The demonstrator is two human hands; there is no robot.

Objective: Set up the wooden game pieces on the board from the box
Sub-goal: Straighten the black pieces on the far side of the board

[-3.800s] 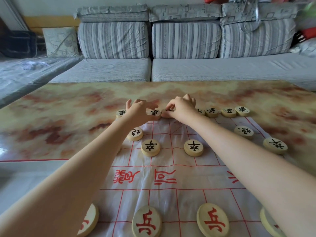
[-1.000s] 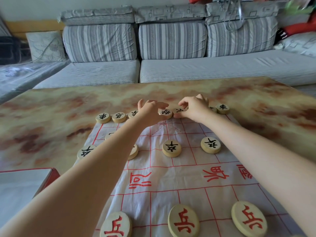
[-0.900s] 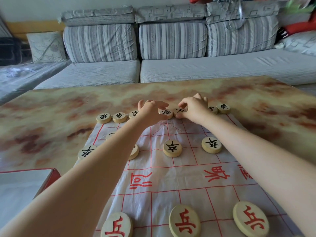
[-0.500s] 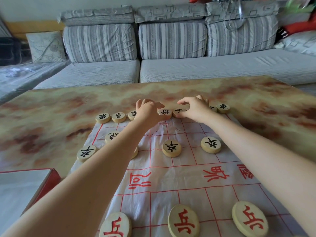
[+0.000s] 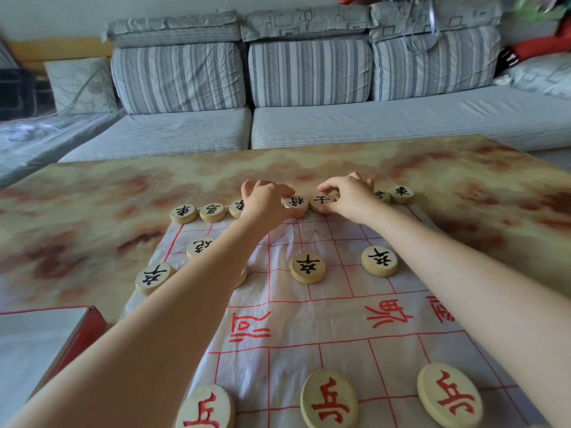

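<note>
Pinching adjacent black pieces [image 5: 296,202]: left hand [image 5: 266,204], right hand [image 5: 349,199].

— What carries the scene?
— We see a glossy tabletop marbled in amber and rust [image 5: 463,186].
— And on it?
— We count two: a crinkled white game sheet gridded in red [image 5: 340,304], and a red-sided box [image 5: 83,338] just beside its left edge.

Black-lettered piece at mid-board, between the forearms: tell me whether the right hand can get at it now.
Probably yes. The mid-board piece lies uncovered on the board, just short of the right hand, nothing between; but that hand pinches a back-row piece and must release it first.
</note>
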